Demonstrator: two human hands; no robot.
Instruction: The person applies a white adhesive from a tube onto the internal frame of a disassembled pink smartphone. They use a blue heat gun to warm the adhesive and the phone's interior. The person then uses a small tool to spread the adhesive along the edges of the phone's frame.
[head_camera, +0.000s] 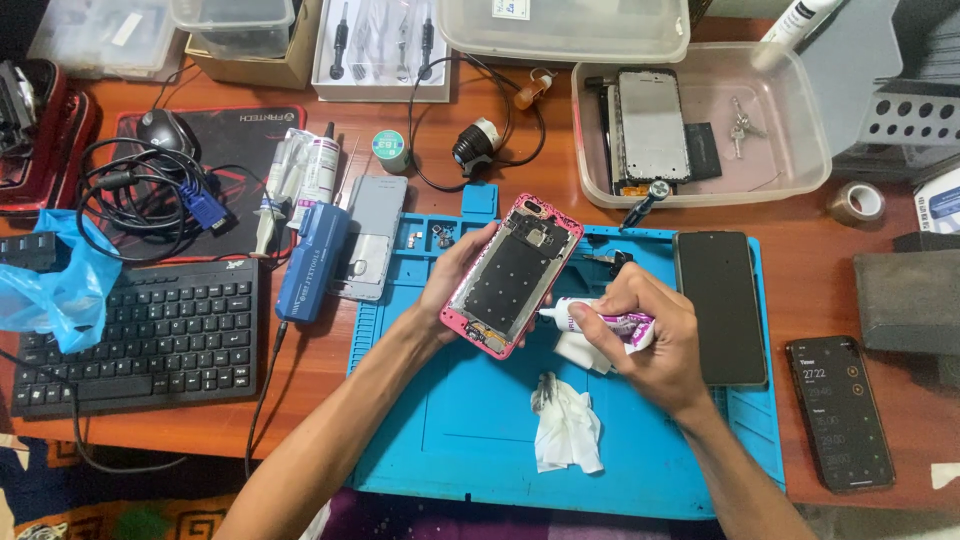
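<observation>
Pink plastic phone frame (512, 275), back off and dark inner plate showing, is sitting tilted in the left hand (452, 275), which is gripping it along its left edge above the blue silicone work mat (480, 420). Right hand (650, 335) is clenching a small white glue tube (600, 322) with a purple-printed label, its dark nozzle touching the frame's lower right edge. A crumpled white tissue (565, 425) is lying on the mat just below the hands. A black glossy phone (720, 305) is lying flat on the mat's right side, screen dark. Well apart on the wooden table, another phone (840, 412) is showing a lit timer screen. Behind, a clear plastic tub (800, 120) is holding a stripped phone chassis and keys. Left of the mat: a blue rectangular tool case (312, 262), a grey flat phone back (372, 235), white tubes with printed labels (305, 170), a round green-labelled tape roll (388, 148). A black keyboard (135, 335) is sitting far left, with a blue plastic bag (60, 285) overlapping its corner.
</observation>
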